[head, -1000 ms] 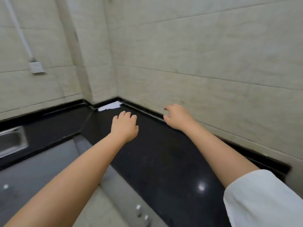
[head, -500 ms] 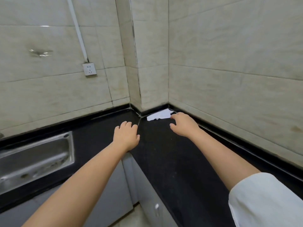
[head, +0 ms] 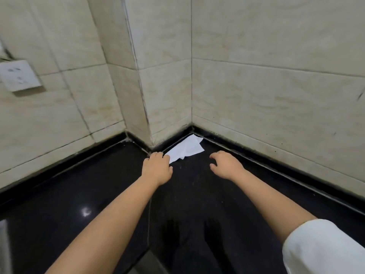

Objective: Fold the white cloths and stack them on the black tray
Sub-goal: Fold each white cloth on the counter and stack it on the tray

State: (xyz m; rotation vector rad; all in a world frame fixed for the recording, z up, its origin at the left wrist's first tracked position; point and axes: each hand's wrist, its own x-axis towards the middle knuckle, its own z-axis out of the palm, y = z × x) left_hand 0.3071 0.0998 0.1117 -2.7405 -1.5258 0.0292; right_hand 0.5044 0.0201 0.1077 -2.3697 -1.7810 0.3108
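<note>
**Both hands at the corner cloth; neither grip closed on it**

Left hand point(head: 157, 168): palm down on the bench point(head: 110, 194), fingers lightly curled, knuckles toward the wall corner. The fingertips lie at the near left corner of the white cloth point(head: 186, 148); whether they actually touch or pinch it cannot be told, as the hand covers the contact point. No clear grip on the cloth is visible.

Right hand point(head: 225, 165): raised just above the bench surface, fingers spread and bent in a loose claw, thumb apart. The grip is open and holds nothing. It sits near the cloth's right side, apart from it.

White cloth: thin, flat, roughly rectangular sheet with a creased fold and an overlapping layer at its near edge. It lies on the bench, pushed into the inner corner, its far edge against the black upstand.

Bench: polished black stone, glossy, with a light reflection at left and a visible seam running between the forearms.

Walls point(head: 266, 86): large beige marbled tiles with dark, stained grout lines. A white socket plate point(head: 19, 76) is mounted at left.

A white sleeve point(head: 324, 248) covers the right upper arm.
</note>
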